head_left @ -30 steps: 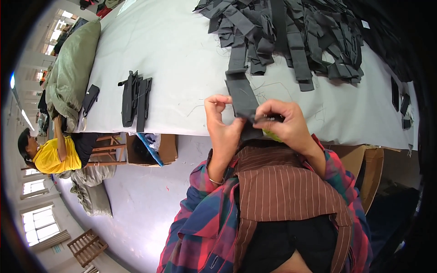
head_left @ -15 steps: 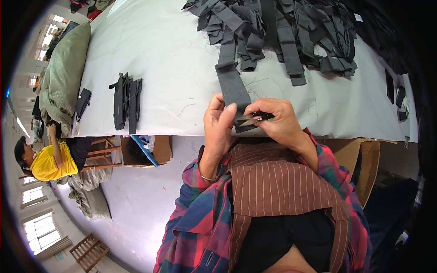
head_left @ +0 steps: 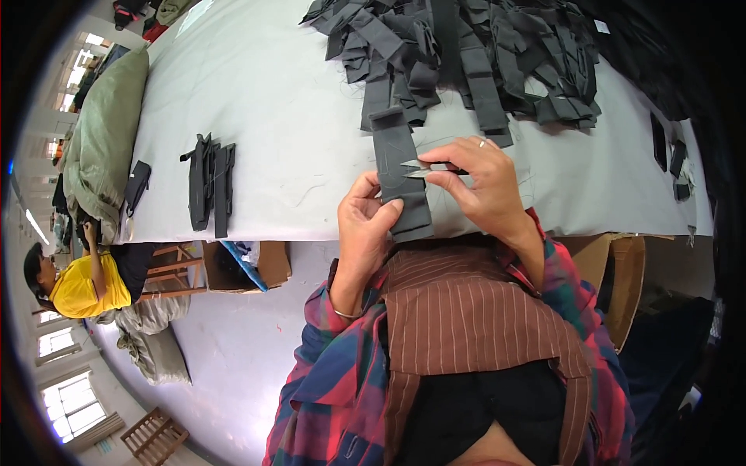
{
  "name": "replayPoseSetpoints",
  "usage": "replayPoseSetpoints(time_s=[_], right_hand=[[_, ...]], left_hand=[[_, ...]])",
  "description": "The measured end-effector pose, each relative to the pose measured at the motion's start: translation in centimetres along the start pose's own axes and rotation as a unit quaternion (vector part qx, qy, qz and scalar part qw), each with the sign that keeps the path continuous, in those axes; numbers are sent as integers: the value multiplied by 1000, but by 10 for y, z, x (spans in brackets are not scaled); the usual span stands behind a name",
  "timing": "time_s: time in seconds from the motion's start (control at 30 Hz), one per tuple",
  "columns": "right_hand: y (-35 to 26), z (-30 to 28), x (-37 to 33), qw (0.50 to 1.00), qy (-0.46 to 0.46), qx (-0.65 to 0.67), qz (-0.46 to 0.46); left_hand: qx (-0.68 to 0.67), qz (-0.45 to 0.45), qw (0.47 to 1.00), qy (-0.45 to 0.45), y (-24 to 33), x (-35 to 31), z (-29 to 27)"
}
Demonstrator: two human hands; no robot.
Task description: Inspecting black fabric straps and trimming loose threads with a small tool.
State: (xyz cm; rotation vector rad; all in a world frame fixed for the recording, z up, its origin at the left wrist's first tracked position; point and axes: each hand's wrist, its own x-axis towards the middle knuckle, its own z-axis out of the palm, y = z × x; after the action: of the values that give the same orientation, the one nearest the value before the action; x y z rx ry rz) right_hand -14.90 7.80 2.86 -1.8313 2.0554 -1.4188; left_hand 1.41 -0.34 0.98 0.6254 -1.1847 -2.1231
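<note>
A dark grey fabric strip [head_left: 398,151] runs from the table's near edge toward the heap. My left hand [head_left: 365,217] is closed on its near end, with the thumb on top and the fingers beneath. In my right hand [head_left: 478,186] is a pair of thread snips [head_left: 423,170], held between thumb and fingers. Their blades are spread and point left, over the middle of the strip. Loose threads lie on the strip around the blades. Beyond it spreads a large heap of similar grey strips [head_left: 497,62].
Two small stacks of folded strips [head_left: 203,182] lie to the left on the pale table [head_left: 287,116]. A stuffed green sack [head_left: 105,147] lines the table's left side. Under the near edge are cardboard boxes [head_left: 273,264]. A person in yellow [head_left: 93,287] sits at far left.
My right hand has moved up from the strip's near end, and the snips' blades now lie over its middle. My left thumb has come down onto the strip.
</note>
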Motion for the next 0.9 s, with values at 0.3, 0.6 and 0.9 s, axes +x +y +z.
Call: replayPoseSetpoints(time_s=[0.3, 0.6, 0.9], right_hand=[[3, -5, -7, 969, 16, 186, 161], [-6, -9, -7, 1000, -9, -8, -10], [-6, -12, -8, 999, 9, -45, -24]], left_hand=[[-16, 6, 1000, -10, 2, -3, 4], [-10, -5, 1000, -3, 2, -5, 3], [-41, -48, 998, -21, 5, -7, -3]])
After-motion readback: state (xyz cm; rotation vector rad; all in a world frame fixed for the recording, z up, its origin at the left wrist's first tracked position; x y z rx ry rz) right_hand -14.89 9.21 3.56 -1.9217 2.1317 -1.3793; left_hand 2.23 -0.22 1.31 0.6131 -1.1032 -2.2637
